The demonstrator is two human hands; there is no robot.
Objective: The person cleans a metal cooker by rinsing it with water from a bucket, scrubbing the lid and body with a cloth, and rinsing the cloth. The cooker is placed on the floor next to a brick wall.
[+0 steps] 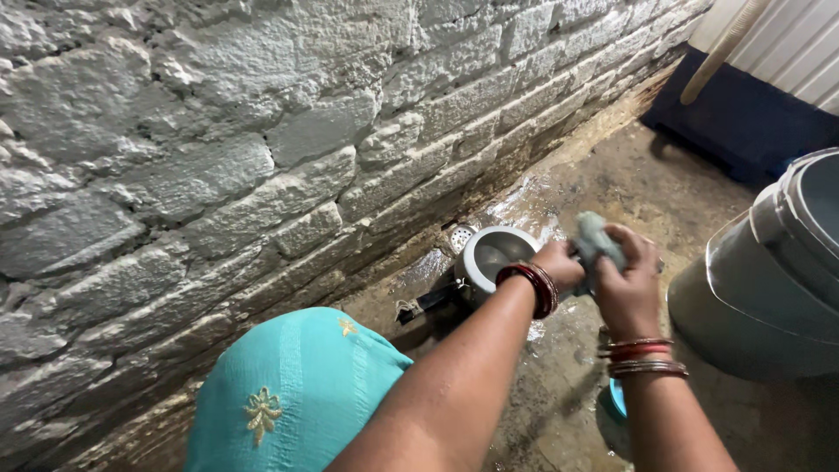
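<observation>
Hands meet over the wet concrete floor (559, 411), right hand (627, 284) closed round a grey-green scrubbing wad (598, 239), left hand (558, 262) seemingly pinching it too, just right of the round steel pressure-cooker pot (491, 256) by the stone wall (218, 157), so scouring looks due next.

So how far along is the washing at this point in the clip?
Early to midway, it seems. Both hands, left hand and right hand, grip a grey-green cloth above the wet floor. The metal pot sits by the wall; whether it is already scrubbed cannot be told. Nothing looks rinsed or put away.
</observation>
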